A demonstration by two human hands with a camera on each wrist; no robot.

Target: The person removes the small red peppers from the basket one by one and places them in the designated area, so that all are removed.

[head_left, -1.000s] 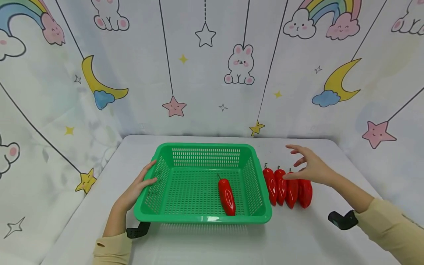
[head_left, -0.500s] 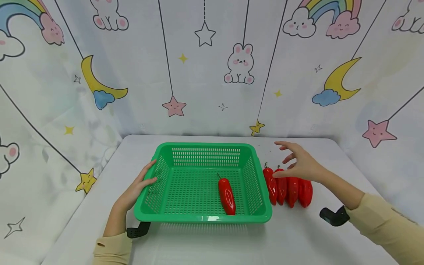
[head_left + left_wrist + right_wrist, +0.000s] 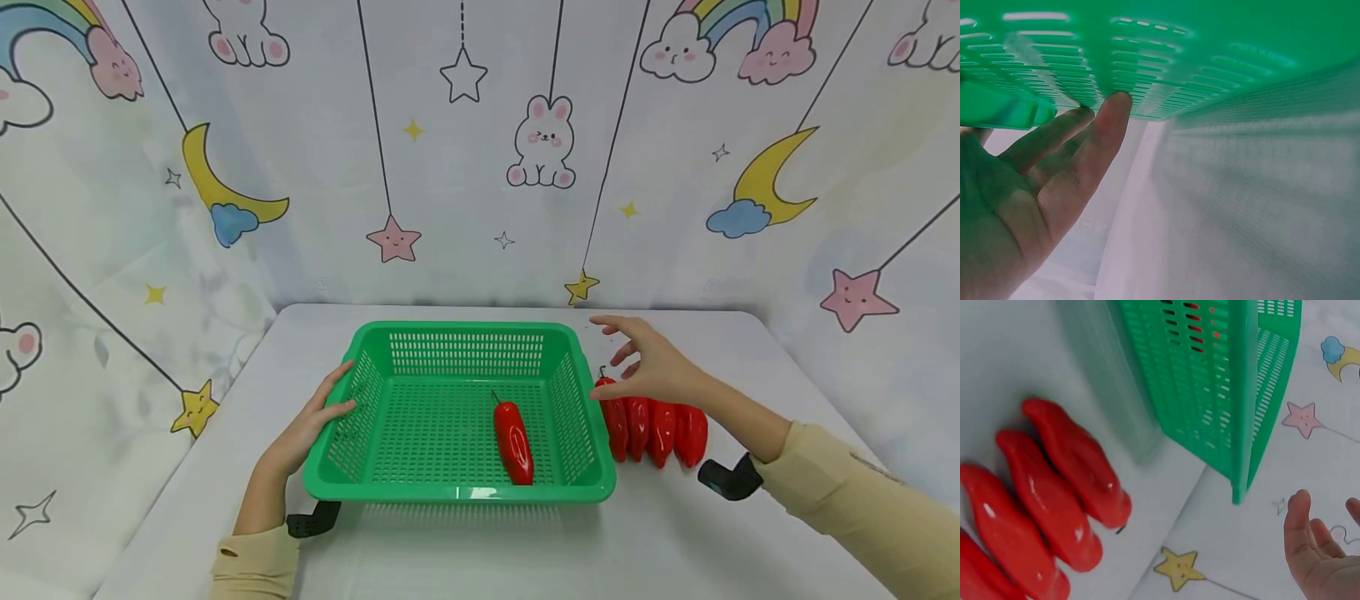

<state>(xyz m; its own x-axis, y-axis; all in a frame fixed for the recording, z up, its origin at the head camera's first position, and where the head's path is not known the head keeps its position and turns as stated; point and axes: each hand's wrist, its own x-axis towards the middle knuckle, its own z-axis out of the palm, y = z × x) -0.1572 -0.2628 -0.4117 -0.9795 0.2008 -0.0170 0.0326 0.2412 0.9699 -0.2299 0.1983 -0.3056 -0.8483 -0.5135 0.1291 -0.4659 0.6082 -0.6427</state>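
A green plastic basket [image 3: 457, 495] stands mid-table in the head view, with one red chili pepper [image 3: 513, 442] lying inside, right of centre. My left hand [image 3: 303, 429] grips its left rim. Thumb and a finger come over the edge, while in the left wrist view other fingertips [image 3: 1116, 103] touch the slotted outer wall. To the right of the basket several red peppers [image 3: 662, 433] lie side by side. Above them hovers my right hand [image 3: 645, 367], fingers spread and loosely bent, holding nothing. Its thumb tip is beside the basket's right rim and covers part of the nearest pepper.
All of this is on a white table [image 3: 480, 550]. Behind it hangs a pale curtain [image 3: 457, 275] printed with stars, moons and rabbits. Dark wrist cameras sit on both forearms, the right one [image 3: 731, 479] over the table.
My right hand has moved left over the peppers, towards the basket's right rim. The left hand, the basket and the pepper inside stay where they were.
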